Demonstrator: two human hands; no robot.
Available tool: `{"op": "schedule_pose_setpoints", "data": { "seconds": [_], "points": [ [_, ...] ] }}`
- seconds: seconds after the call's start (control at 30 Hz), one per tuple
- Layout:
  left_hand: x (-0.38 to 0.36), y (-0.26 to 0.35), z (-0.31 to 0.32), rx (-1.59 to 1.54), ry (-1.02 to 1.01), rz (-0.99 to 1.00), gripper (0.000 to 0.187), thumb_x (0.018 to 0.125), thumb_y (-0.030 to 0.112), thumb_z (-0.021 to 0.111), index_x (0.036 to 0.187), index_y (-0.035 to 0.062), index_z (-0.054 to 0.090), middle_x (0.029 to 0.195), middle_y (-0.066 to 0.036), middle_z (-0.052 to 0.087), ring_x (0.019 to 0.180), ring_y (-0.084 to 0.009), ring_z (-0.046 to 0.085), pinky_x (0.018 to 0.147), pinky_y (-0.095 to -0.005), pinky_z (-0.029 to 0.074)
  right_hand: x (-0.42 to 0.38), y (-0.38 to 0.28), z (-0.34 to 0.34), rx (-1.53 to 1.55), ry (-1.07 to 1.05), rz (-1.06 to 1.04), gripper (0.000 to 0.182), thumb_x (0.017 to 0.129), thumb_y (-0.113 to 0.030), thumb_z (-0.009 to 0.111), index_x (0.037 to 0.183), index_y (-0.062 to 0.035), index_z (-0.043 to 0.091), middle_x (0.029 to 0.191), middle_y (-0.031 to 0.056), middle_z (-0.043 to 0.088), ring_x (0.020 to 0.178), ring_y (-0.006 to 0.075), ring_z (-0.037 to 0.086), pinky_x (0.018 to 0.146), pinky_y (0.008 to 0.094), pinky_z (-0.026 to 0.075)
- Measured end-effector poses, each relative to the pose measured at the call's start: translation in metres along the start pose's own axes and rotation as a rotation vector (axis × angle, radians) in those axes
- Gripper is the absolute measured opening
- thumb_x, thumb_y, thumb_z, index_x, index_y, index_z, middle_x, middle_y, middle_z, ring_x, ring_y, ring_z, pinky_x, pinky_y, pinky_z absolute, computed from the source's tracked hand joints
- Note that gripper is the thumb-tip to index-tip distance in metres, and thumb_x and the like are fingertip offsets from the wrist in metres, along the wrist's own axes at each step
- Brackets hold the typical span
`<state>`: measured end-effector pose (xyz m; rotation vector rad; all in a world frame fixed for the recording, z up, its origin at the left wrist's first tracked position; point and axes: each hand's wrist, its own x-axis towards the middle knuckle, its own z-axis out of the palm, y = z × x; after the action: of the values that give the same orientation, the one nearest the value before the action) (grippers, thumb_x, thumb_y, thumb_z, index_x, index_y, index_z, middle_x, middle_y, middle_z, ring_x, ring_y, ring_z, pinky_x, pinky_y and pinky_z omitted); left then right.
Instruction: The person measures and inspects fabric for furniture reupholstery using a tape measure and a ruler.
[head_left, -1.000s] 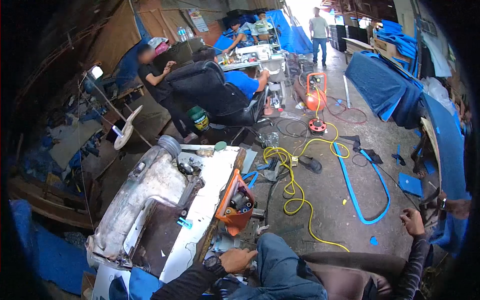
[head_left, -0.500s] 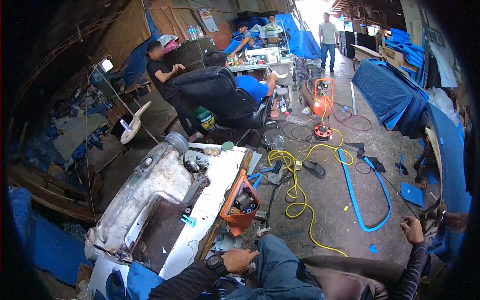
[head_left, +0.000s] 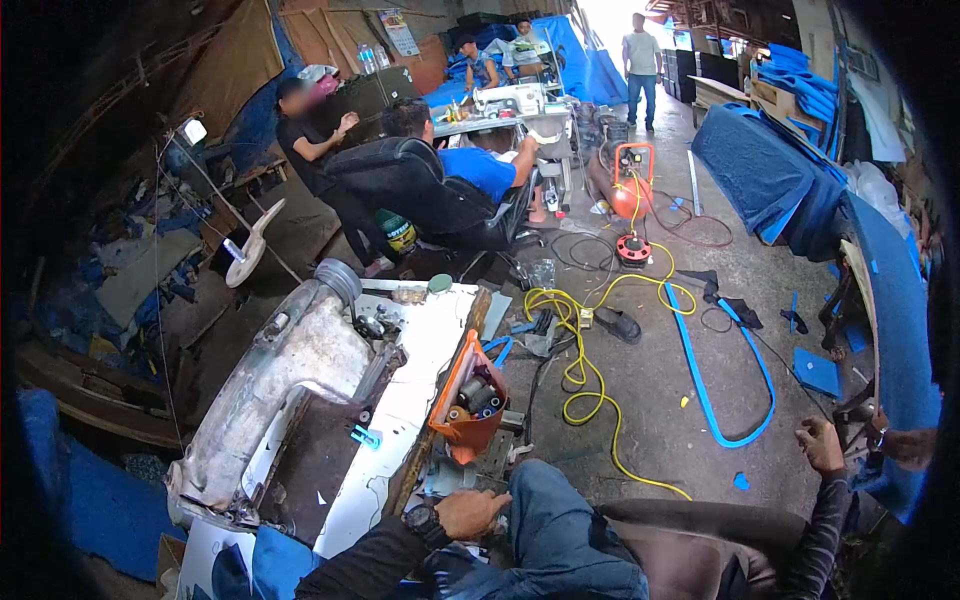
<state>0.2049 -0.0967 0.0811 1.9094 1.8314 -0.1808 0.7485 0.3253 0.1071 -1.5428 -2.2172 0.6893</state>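
Note:
My left hand, below a black wristwatch, rests beside my jeans-clad knee. Its fingers lie stretched out, with nothing visible in them. Over at the right, my right hand hangs above the floor, fingers loosely bent and apart, holding nothing I can see. Nearest my left hand is the worn white tabletop, carrying a dirty, pale industrial sewing machine. An orange container with several thread spools hangs at its edge. A small blue clip sits on the machine bed.
Another person's wristwatched arm reaches in from the right, by a long blue-covered panel. A yellow hose and blue strip lie on the floor near a red compressor. Farther off, people surround another sewing machine.
The view has shifted slightly, so most of the scene sits a little farther left. Both my hands keep nearly the same pose. The seated person in blue has turned slightly.

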Motion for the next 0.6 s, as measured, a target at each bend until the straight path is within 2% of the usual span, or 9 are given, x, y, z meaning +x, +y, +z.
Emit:
{"op": "schedule_pose_setpoints", "data": {
  "seconds": [0.13, 0.23, 0.33, 0.43, 0.6],
  "points": [
    [-0.002, 0.009, -0.013, -0.021, -0.023, -0.022, 0.054, 0.095, 0.024, 0.060, 0.143, 0.0050, 0.045, 0.105, -0.022, 0.064, 0.091, -0.0397, 0.068, 0.075, -0.0463, 0.057, 0.005, 0.018, 0.005, 0.028, 0.018, -0.017, 0.029, 0.084, -0.012, 0.070, 0.103, 0.0100, 0.066, 0.071, 0.0179, 0.067, 0.063, 0.0258, 0.066, 0.061, 0.0378, 0.050],
    [-0.002, 0.010, -0.016, -0.015, -0.046, -0.034, 0.056, 0.095, 0.026, 0.061, 0.144, 0.0043, 0.044, 0.105, -0.021, 0.064, 0.091, -0.0399, 0.068, 0.075, -0.0464, 0.057, 0.007, 0.025, 0.008, 0.028, 0.019, -0.066, 0.025, 0.087, -0.007, 0.066, 0.103, 0.0115, 0.062, 0.070, 0.0110, 0.064, 0.058, 0.0157, 0.060, 0.052, 0.0305, 0.047],
    [-0.003, 0.004, -0.007, -0.016, 0.013, 0.019, 0.058, 0.094, 0.029, 0.063, 0.144, 0.0049, 0.044, 0.106, -0.021, 0.064, 0.092, -0.0399, 0.068, 0.076, -0.0470, 0.057, 0.001, 0.003, -0.002, 0.016, -0.039, -0.033, 0.026, 0.087, -0.007, 0.066, 0.105, 0.0110, 0.062, 0.069, 0.0108, 0.063, 0.057, 0.0158, 0.060, 0.052, 0.0307, 0.047],
    [-0.002, 0.006, -0.010, -0.020, -0.024, -0.014, 0.060, 0.093, 0.030, 0.065, 0.144, 0.0049, 0.044, 0.107, -0.021, 0.064, 0.092, -0.0402, 0.068, 0.077, -0.0474, 0.057, 0.001, 0.002, 0.000, 0.024, -0.018, 0.006, 0.030, 0.084, -0.011, 0.071, 0.105, 0.0100, 0.064, 0.073, 0.0174, 0.066, 0.065, 0.0220, 0.065, 0.060, 0.0356, 0.050],
    [-0.003, 0.009, -0.012, -0.018, -0.021, -0.021, 0.060, 0.093, 0.030, 0.066, 0.143, 0.0048, 0.044, 0.108, -0.021, 0.064, 0.094, -0.0402, 0.068, 0.079, -0.0481, 0.056, 0.001, 0.005, 0.001, 0.021, -0.001, 0.006, 0.031, 0.085, -0.011, 0.071, 0.105, 0.0109, 0.064, 0.070, 0.0169, 0.065, 0.064, 0.0216, 0.064, 0.059, 0.0355, 0.049]
  ]
}}
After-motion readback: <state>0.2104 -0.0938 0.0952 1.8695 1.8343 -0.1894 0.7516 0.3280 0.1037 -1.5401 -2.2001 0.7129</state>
